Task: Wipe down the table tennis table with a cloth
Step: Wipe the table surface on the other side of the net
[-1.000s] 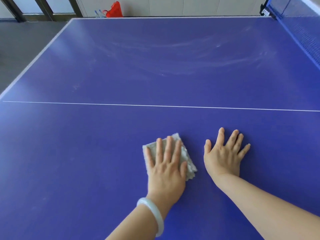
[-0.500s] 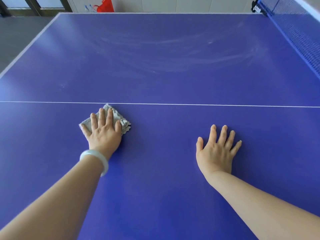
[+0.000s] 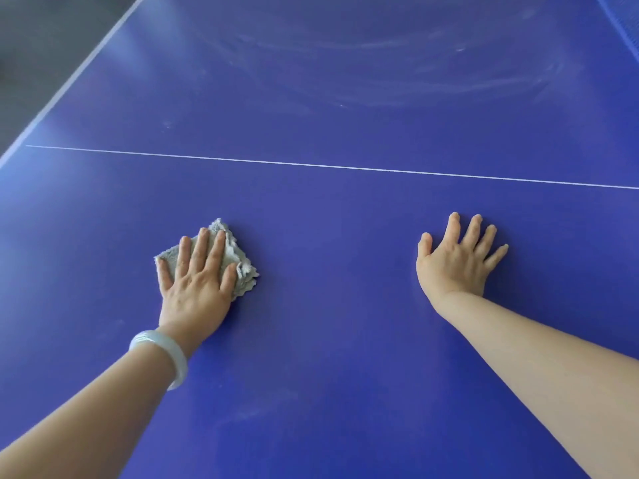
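A blue table tennis table (image 3: 328, 323) fills the view, with a thin white centre line (image 3: 311, 164) running across it. A folded grey cloth (image 3: 238, 257) lies flat on the near half, left of centre. My left hand (image 3: 197, 281) presses down on the cloth with straight, spread fingers; a pale bangle sits on that wrist. My right hand (image 3: 456, 261) rests flat on the bare table surface to the right, fingers spread, holding nothing.
Pale dusty wipe streaks (image 3: 397, 74) curve over the far half of the table. The table's white left edge (image 3: 69, 84) runs diagonally at upper left, with dark grey floor (image 3: 41, 46) beyond it. A bit of the blue net (image 3: 626, 22) shows at the top right corner.
My left hand slid the cloth from beside my right hand far to the left, up near the centre line, then back toward me. My right hand stayed flat on the table.
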Motion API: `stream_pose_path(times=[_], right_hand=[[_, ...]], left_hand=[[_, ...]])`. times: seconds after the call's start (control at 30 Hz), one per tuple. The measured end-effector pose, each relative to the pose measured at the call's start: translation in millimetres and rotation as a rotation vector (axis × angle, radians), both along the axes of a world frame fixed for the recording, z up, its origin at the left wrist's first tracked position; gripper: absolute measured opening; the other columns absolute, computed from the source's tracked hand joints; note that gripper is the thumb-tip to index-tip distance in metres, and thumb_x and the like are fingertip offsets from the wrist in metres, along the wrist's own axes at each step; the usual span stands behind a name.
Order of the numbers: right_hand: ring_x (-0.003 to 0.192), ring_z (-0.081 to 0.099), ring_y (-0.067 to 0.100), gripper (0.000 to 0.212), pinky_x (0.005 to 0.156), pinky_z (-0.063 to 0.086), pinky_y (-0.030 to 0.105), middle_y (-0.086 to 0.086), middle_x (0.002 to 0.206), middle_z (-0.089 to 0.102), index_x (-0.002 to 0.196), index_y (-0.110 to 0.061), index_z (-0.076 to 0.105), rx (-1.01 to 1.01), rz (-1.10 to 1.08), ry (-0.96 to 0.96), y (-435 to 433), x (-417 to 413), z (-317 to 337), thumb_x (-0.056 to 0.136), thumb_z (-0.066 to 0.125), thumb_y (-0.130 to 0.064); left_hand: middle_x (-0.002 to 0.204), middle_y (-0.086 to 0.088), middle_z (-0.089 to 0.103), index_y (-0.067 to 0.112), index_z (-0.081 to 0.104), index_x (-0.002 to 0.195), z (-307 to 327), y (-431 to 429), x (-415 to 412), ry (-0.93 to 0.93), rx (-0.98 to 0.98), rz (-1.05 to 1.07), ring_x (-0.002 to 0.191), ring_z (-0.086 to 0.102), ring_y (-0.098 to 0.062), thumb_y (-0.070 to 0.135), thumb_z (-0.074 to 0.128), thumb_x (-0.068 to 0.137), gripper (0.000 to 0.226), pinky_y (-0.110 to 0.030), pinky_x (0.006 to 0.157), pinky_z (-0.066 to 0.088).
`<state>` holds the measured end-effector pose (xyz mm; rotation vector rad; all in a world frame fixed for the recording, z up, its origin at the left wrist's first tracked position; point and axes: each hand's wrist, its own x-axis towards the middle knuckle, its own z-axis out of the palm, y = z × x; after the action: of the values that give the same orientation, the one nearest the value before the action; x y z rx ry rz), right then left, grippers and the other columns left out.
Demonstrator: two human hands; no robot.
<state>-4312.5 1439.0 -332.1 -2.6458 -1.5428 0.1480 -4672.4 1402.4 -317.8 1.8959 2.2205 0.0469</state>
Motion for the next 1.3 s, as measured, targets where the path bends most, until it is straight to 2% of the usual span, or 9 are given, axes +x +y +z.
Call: stream_pose_path(times=[0.1,0.23,0.33,0.53,0.67,0.8,1.0,1.2,1.3], right_hand=[[0.151,0.004,0.039,0.067,0.119,-0.001,0.062,0.017,0.164,0.011,0.157,-0.016,0.021,-0.003,-0.01,0.007,1.1,-0.9,0.2,0.1,0.034,-0.05],[0.151,0.004,0.039,0.066,0.119,0.0,0.062,0.017,0.164,0.012,0.156,-0.016,0.022,0.008,-0.01,0.018,0.1,-1.7,3.3,0.1,0.034,-0.049],[0.151,0.004,0.039,0.066,0.119,-0.001,0.062,0.017,0.164,0.012,0.156,-0.016,0.023,0.02,-0.004,0.02,0.8,0.5,1.1,0.1,0.034,-0.049],[0.152,0.002,0.035,0.066,0.119,-0.004,0.058,0.014,0.165,0.009,0.157,-0.019,0.021,-0.008,-0.003,0.047,-1.2,5.2,2.9,0.101,0.035,-0.05],[0.153,0.005,0.028,0.058,0.122,-0.001,0.053,0.012,0.166,0.01,0.157,-0.01,0.022,-0.012,0.123,0.181,-34.8,1.6,20.1,0.106,0.035,-0.035],[0.154,0.006,0.024,0.058,0.123,0.0,0.046,0.011,0.166,0.011,0.157,-0.006,0.018,0.023,0.249,0.231,-140.9,-40.0,22.5,0.106,0.033,-0.031],[0.154,0.003,0.02,0.063,0.124,-0.003,0.045,0.006,0.166,0.008,0.158,-0.009,0.012,0.007,0.188,0.023,-212.9,-89.4,1.9,0.104,0.022,-0.04],[0.154,0.008,0.021,0.067,0.124,0.002,0.047,0.008,0.166,0.012,0.157,-0.008,0.017,0.014,0.202,0.022,-211.2,-88.5,3.3,0.102,0.027,-0.043],[0.153,0.009,0.023,0.066,0.124,0.004,0.048,0.009,0.165,0.014,0.157,-0.008,0.019,0.024,0.195,-0.001,-211.4,-89.4,3.8,0.101,0.029,-0.043]], left_hand=[[0.166,0.01,-0.01,0.037,-0.004,0.157,1.0,-25.6,29.2,-0.026,-0.02,0.062,0.151,-0.017,-0.018,0.049,0.013,0.099,0.061,-0.057,0.119,-0.01],[0.167,0.003,0.004,0.03,0.013,0.158,-0.1,-118.9,147.6,-0.084,0.061,-0.579,0.153,-0.006,-0.027,0.051,0.025,0.099,0.064,-0.065,0.116,0.008],[0.166,0.006,0.009,0.032,0.016,0.158,-1.7,-144.8,152.4,-0.051,0.06,-0.859,0.154,0.0,-0.024,0.052,0.029,0.102,0.061,-0.06,0.118,0.002],[0.164,0.015,-0.012,0.04,-0.006,0.156,-2.0,-97.4,57.6,0.043,0.005,-0.479,0.151,-0.018,-0.015,0.057,0.008,0.098,0.062,-0.051,0.119,-0.015],[0.165,0.015,-0.009,0.042,-0.008,0.155,-4.4,-96.4,61.2,0.008,-0.019,-0.495,0.151,-0.016,-0.016,0.059,0.002,0.095,0.063,-0.053,0.119,-0.015],[0.165,0.014,-0.008,0.042,-0.007,0.155,-4.7,-95.3,61.5,0.026,-0.031,-0.481,0.152,-0.013,-0.017,0.057,0.006,0.096,0.063,-0.054,0.119,-0.014],[0.165,0.01,-0.013,0.038,-0.008,0.156,4.2,-135.5,81.1,-0.041,-0.081,-0.495,0.151,-0.02,-0.022,0.057,0.015,0.099,0.064,-0.059,0.116,-0.017],[0.167,0.005,0.006,0.032,0.01,0.159,0.8,-266.5,67.1,-0.087,0.004,-0.966,0.153,0.002,-0.026,0.055,0.03,0.102,0.064,-0.06,0.118,0.003],[0.164,0.001,0.022,0.029,0.023,0.157,0.9,-218.8,7.6,0.045,0.069,-0.763,0.151,0.016,-0.029,0.053,0.027,0.1,0.061,-0.063,0.115,0.02]])
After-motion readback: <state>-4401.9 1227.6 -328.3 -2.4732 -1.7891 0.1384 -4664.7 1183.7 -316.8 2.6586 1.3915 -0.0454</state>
